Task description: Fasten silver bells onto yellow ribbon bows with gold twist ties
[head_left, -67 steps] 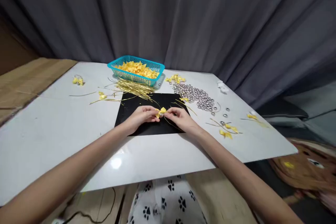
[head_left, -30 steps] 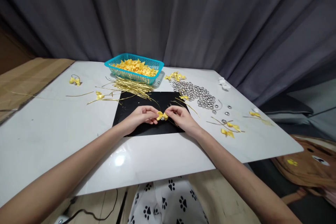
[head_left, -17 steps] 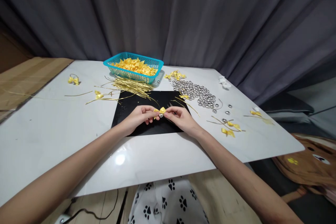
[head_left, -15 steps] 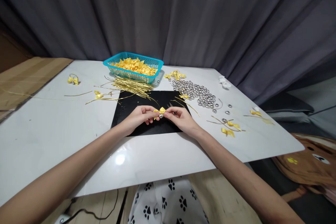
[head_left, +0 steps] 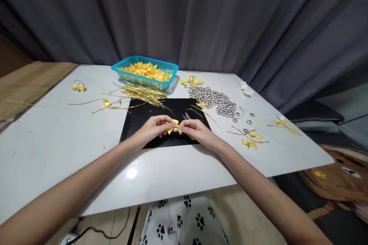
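Between my two hands is a small yellow ribbon bow [head_left: 175,123] with a silver bell-like piece [head_left: 175,129] at its middle. My left hand [head_left: 157,127] pinches the bow from the left with thumb and fingertips. From the other side, my right hand [head_left: 195,129] pinches its right edge, fingers curled. Both hands are over a black mat [head_left: 161,143] on the white table. Behind my right hand, the pointed metal tips of a tool [head_left: 186,116] show; the rest is hidden.
A blue basket [head_left: 115,67] of yellow bows stands at the back. Gold twist ties [head_left: 143,93] are heaped before it. Many silver pieces [head_left: 212,98] spread to the right, with loose bows [head_left: 249,144] nearer. A crumpled white tissue [head_left: 246,89] lies far right.
The bow has turned and tilted between my fingers, and sits slightly lower. My right hand has shifted a little, exposing more of the metal tips behind it.
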The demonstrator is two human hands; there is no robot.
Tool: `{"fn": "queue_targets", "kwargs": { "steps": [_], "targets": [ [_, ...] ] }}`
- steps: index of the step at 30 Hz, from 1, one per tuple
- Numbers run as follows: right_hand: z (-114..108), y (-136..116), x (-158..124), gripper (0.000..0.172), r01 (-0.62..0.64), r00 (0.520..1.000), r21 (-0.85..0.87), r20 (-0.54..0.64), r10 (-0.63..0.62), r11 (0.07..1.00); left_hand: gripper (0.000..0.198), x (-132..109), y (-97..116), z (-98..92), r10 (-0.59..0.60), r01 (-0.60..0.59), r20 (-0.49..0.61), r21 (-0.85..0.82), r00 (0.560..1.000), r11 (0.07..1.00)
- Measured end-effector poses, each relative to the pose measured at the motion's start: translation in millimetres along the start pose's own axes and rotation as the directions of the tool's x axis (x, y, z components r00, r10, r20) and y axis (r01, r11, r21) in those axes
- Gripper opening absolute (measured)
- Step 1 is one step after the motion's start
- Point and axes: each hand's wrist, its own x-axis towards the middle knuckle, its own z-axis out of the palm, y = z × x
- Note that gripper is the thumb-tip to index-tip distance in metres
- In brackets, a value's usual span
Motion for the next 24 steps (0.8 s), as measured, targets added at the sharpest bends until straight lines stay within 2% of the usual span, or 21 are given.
{"fn": "queue_targets", "kwargs": {
  "steps": [6, 11, 17, 24],
  "targets": [
    [-0.1, 0.3, -0.1, 0.021, -0.003, 0.999, 0.019, -0.050, 0.004, 1.000, 0.019, -0.2, 1.9, -2.2, -0.016, 0.016, -0.018, -0.016, 1.000, 1.000],
    [2.3, 0.2, 1.4, 0.022, 0.011, 0.997, 0.017, -0.073, -0.009, 1.000, 0.018, -0.8, 1.7, -3.4, -0.026, 0.029, 0.062, -0.048, 0.998, 0.998],
    [0.8, 0.4, -0.5, 0.025, -0.031, 0.996, 0.030, -0.082, 0.033, 0.999, 0.018, -0.5, 0.9, -4.0, -0.044, 0.048, 0.039, -0.103, 0.998, 0.994],
    [-0.9, 0.4, -1.7, 0.027, -0.035, 0.994, 0.001, -0.100, 0.035, 0.999, 0.023, -0.7, -0.7, -4.1, -0.007, 0.019, 0.113, -0.105, 0.994, 0.994]
  ]
}}
